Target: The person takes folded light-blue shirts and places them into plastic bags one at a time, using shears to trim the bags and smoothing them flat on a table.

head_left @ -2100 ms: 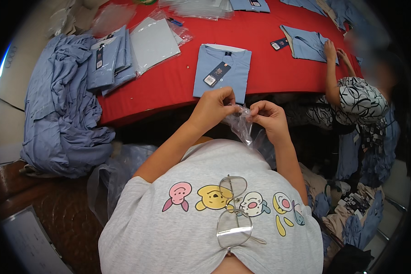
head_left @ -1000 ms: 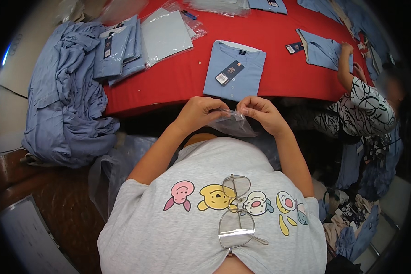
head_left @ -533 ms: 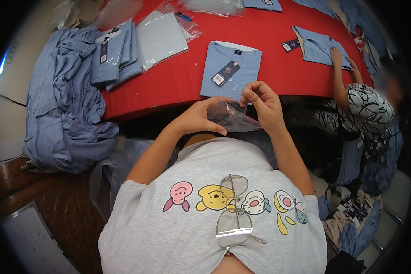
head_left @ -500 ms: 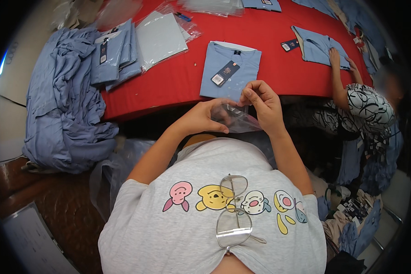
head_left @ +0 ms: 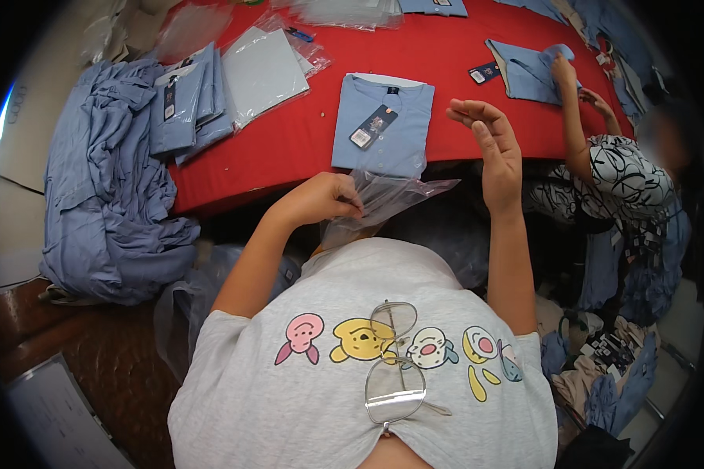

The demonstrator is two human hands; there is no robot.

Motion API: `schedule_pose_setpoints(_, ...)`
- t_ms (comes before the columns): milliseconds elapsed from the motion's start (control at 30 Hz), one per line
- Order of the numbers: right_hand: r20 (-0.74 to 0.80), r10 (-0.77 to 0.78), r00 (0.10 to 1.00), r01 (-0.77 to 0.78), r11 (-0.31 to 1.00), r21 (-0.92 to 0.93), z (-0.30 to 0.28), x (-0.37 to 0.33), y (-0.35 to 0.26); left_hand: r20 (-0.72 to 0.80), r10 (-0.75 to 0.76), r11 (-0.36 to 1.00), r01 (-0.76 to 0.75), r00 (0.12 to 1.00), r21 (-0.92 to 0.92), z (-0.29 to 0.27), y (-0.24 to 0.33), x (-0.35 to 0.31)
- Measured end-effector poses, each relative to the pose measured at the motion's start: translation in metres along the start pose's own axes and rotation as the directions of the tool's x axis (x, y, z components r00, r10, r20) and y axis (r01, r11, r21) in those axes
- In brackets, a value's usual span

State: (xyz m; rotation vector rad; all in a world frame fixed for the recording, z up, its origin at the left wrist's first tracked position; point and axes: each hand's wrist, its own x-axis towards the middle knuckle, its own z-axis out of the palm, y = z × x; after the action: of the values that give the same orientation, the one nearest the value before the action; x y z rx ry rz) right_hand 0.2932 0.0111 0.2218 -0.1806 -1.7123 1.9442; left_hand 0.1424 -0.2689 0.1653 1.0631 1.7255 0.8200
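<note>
A clear plastic bag [head_left: 395, 197] hangs from my left hand [head_left: 326, 197], whose fingers are pinched on its left side. The bag's loose corner points to the right, at the table's front edge. My right hand [head_left: 494, 152] is raised to the right of the bag with its fingers apart and nothing in them. Between and beyond my hands, a folded light-blue shirt [head_left: 407, 117] with a dark hang tag [head_left: 374, 127] lies flat on the red table [head_left: 281, 148]. The bag overlaps the shirt's near edge.
Bagged blue shirts [head_left: 181, 109] and a clear-wrapped pale sheet [head_left: 264, 74] lie at the left, beside a heap of blue garments [head_left: 105, 187]. At the right a co-worker's hands [head_left: 565, 74] handle another folded shirt [head_left: 520, 66]. Flat plastic bags [head_left: 348, 12] lie at the back.
My right hand has let go of the bag and moved up and right, its fingers spreading. My left hand still pinches the bag. The co-worker has lifted part of the other shirt.
</note>
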Motion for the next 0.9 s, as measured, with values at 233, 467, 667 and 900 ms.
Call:
schedule_pose_setpoints(233, 0.542, 0.5, 0.676, -0.534, 0.839, -0.108, -0.014, -0.019, 0.049, -0.011, 0.065, 0.991, -0.063, 0.998, 0.116, -0.001, -0.007, -0.003)
schedule_pose_setpoints(467, 0.242, 0.541, 0.805, -0.573, 0.815, 0.087, -0.012, -0.031, 0.067, -0.051, -0.027, 0.837, -0.006, 0.998, -0.547, 0.014, -0.027, -0.012)
schedule_pose_setpoints(667, 0.207, 0.508, 0.836, -0.501, 0.861, -0.091, -0.048, -0.052, 0.091, 0.015, -0.188, 0.929, 0.183, 0.982, -0.322, 0.06, -0.081, -0.015)
schedule_pose_setpoints(900, 0.355, 0.487, 0.798, -0.395, 0.868, -0.302, -0.061, -0.022, 0.068, -0.1, -0.291, 0.952, 0.278, 0.951, -0.128, 0.045, -0.106, -0.023)
